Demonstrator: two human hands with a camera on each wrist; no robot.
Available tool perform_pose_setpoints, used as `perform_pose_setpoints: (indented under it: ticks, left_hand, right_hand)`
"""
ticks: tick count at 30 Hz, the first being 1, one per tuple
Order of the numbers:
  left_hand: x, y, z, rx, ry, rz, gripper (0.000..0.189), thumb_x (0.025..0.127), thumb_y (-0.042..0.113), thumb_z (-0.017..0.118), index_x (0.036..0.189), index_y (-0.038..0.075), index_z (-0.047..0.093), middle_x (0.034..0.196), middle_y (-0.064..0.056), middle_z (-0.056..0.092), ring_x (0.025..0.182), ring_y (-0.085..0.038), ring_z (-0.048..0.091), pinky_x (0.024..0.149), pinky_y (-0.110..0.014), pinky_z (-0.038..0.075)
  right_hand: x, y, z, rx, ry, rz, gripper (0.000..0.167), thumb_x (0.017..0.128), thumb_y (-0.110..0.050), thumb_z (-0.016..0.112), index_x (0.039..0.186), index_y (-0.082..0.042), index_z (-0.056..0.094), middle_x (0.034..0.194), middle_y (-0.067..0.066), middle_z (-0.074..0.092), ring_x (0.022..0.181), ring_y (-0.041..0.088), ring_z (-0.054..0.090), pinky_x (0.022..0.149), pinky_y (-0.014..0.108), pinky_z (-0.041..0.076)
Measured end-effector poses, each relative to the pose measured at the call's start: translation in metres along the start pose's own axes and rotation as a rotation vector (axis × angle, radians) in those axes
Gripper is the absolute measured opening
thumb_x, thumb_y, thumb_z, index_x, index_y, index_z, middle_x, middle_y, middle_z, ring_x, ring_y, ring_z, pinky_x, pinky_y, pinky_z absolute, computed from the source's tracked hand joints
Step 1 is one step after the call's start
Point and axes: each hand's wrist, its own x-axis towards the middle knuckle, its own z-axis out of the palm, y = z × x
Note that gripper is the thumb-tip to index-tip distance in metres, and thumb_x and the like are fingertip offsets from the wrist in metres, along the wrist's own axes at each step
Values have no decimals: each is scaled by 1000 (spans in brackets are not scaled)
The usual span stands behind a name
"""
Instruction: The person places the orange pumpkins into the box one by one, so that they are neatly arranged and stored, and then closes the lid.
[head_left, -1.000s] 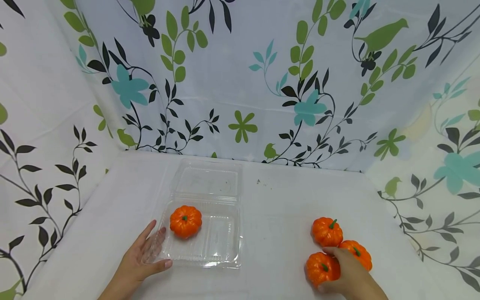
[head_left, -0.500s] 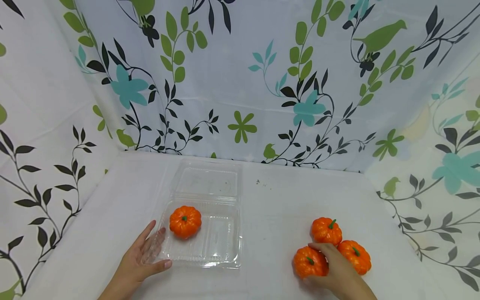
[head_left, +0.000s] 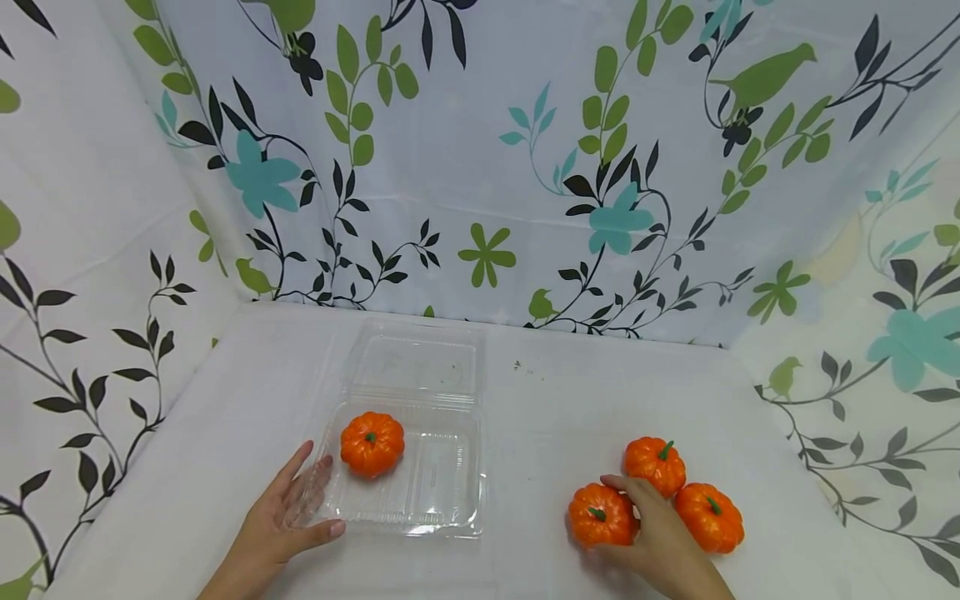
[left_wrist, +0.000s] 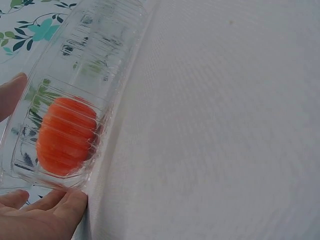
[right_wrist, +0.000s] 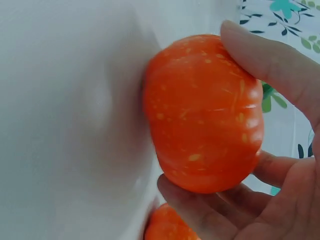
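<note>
In the head view my right hand (head_left: 663, 537) grips a small orange pumpkin (head_left: 597, 517) with a green stem, thumb on one side and fingers on the other. The right wrist view shows that pumpkin (right_wrist: 202, 115) large, close over the white cloth. My left hand (head_left: 273, 525) spreads its fingers along the left side of a clear plastic clamshell container (head_left: 442, 500), the thumb near its front corner. Inside the container's base sits another pumpkin (head_left: 372, 444), toward the left. Through the container wall that pumpkin (left_wrist: 67, 136) also shows in the left wrist view.
Two more pumpkins, one farther back (head_left: 654, 467) and one to the right (head_left: 709, 518), lie beside my right hand. The container's lid (head_left: 416, 358) lies folded back behind its base. Patterned cloth (head_left: 480, 167) hangs around the white-covered table (head_left: 525, 433).
My right hand has carried the gripped pumpkin leftward and slightly back, away from the other two. The left hand and the container have stayed in place.
</note>
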Motion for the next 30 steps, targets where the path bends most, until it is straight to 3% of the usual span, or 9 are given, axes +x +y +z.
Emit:
perform_pose_setpoints:
  ticks: [11, 23, 30]
  left_hand:
    - [-1, -1, -1, 14, -4, -11, 112, 84, 8, 82, 165, 23, 6, 165, -16, 23, 152, -35, 15, 96, -9, 36]
    - [0, -1, -1, 34, 2, 16, 111, 83, 8, 83, 165, 22, 8, 164, -16, 25, 152, -36, 15, 95, -8, 35]
    - [0, -2, -1, 26, 2, 11, 111, 83, 8, 83, 165, 22, 8, 164, -16, 25, 152, -35, 15, 96, -8, 34]
  right_hand:
    - [12, -18, 2, 151, 37, -30, 87, 65, -30, 97, 139, -18, 53, 137, -5, 53, 124, 20, 52, 99, 41, 53]
    - [18, -29, 10, 217, 26, -103, 84, 63, -29, 99, 136, -27, 58, 132, -5, 51, 124, 21, 53, 97, 39, 54]
    - [24, -37, 18, 267, 18, -120, 84, 64, -32, 98, 138, -25, 58, 131, -7, 55, 122, 21, 54, 97, 39, 54]
